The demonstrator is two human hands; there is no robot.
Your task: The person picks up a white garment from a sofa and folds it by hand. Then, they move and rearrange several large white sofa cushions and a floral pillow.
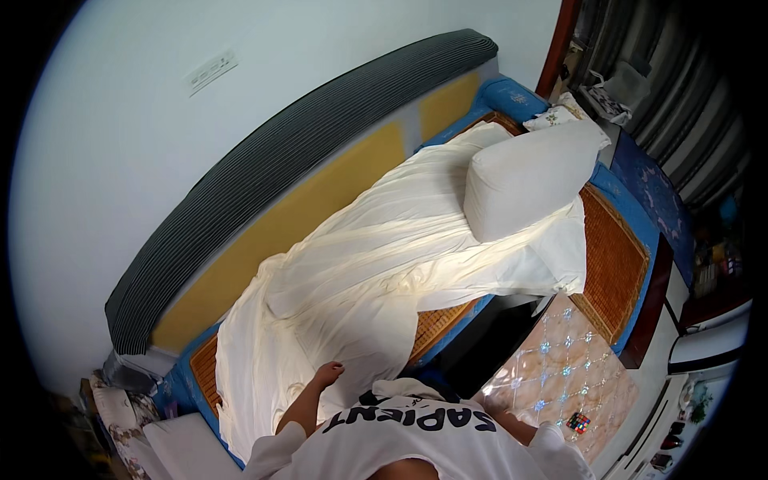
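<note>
A wrinkled cream-white sheet [360, 258] lies spread along a long wooden-framed sofa, over its brown woven mats [615, 264]. My left hand [329, 373] is over the near part of the sheet, fingers curled; whether it grips cloth cannot be made out. My right hand [489, 401] is low beside my waist, blurred and partly hidden by my shirt; what it holds does not show. A large pale block-shaped cushion [528, 180] rests on the sheet's far end. Bunched white cloth [414, 389] shows in front of my printed white shirt.
A dark ribbed cover [312, 144] tops the yellow backrest [288, 246] by the wall. Blue bolster [513, 99] and patterned pillow [552, 117] sit at the far end. Right of me are a black table [498, 336], shiny patterned mat [561, 366] and multicoloured puzzle cube [578, 423].
</note>
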